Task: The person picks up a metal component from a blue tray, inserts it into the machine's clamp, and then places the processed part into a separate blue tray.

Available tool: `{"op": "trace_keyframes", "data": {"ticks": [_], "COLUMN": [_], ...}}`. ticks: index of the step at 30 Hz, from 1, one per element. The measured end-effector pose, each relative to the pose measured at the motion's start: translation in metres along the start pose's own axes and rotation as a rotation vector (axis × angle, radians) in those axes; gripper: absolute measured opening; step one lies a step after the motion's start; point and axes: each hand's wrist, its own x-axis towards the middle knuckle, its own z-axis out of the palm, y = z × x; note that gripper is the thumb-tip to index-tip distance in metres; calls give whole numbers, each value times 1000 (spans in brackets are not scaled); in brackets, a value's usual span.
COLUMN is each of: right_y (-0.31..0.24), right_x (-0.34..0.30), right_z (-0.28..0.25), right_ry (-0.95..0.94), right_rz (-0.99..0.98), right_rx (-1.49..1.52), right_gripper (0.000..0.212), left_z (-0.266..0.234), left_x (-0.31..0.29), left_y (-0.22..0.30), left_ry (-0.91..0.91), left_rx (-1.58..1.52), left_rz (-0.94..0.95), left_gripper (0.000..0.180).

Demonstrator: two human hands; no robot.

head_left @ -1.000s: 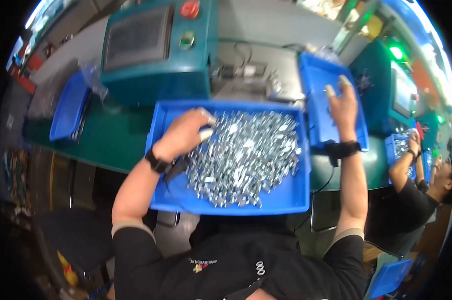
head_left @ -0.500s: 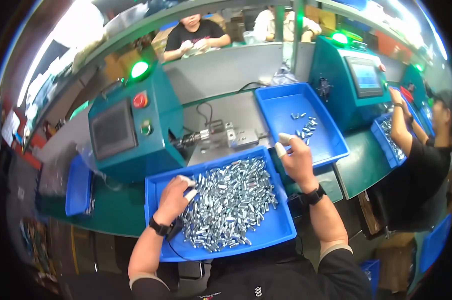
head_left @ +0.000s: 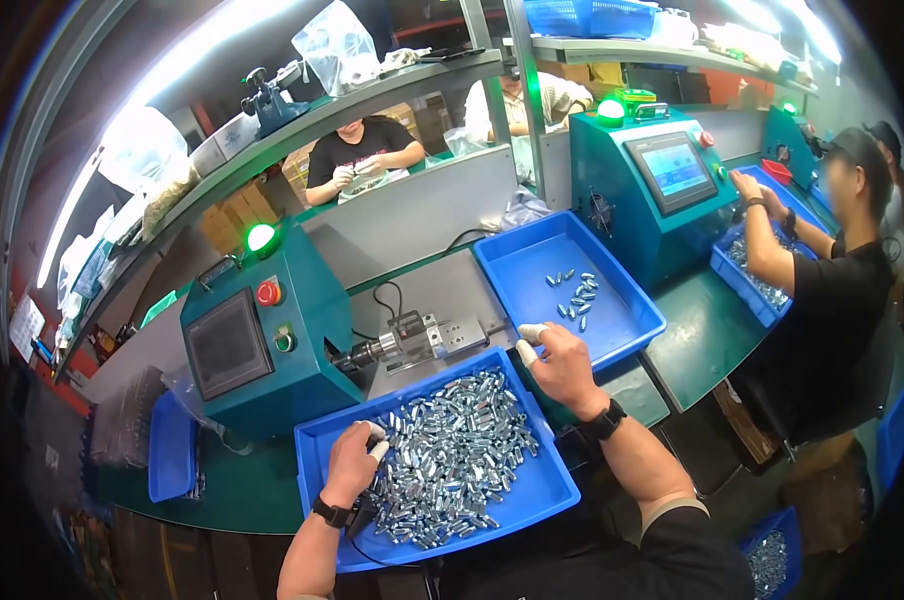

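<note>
Small shiny metal cylindrical parts (head_left: 457, 455) fill much of the near blue tray (head_left: 547, 490). My left hand (head_left: 352, 462) is over the tray's left side beside the pile, finger covers on its tips. Its thumb and forefinger are closed together; what lies between them is too small to make out. My right hand (head_left: 564, 372), also with covered fingertips, is between the two trays, near the right end of the metal fixture (head_left: 437, 338). Its thumb and forefinger stand slightly apart, with nothing visible between them. Several similar parts (head_left: 577, 292) lie in the far blue tray (head_left: 622, 335).
A green machine (head_left: 272, 340) with a dark screen and red button stands left, its chuck (head_left: 364, 352) facing the fixture. Another green machine (head_left: 652, 190) stands right. A co-worker (head_left: 822, 240) sits at the right; another person (head_left: 357, 165) works beyond the partition.
The view has shifted, so the bench sits lower and more of the shelf shows. My right hand has come away from the far tray toward the fixture's end. My left hand stays by the pile.
</note>
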Motion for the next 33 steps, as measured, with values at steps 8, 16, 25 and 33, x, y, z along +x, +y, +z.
{"op": "trace_keyframes", "data": {"ticks": [8, 16, 25, 33], "right_y": [1, -20, -12, -23], "right_x": [6, 41, 33, 29], "right_z": [2, 16, 42, 34], "right_ry": [-97, -211, -189, -187], "right_rz": [103, 263, 289, 196], "right_rx": [54, 324, 485, 372], "right_gripper": [21, 27, 27, 20], "left_z": [-2, -5, -5, -10], "left_x": [-2, -2, -1, 3], "left_y": [1, 4, -1, -5], "left_ry": [2, -31, -55, -9], "left_rx": [-4, 68, -40, -174], "left_rz": [27, 13, -75, -160], "left_gripper": [24, 19, 20, 22]}}
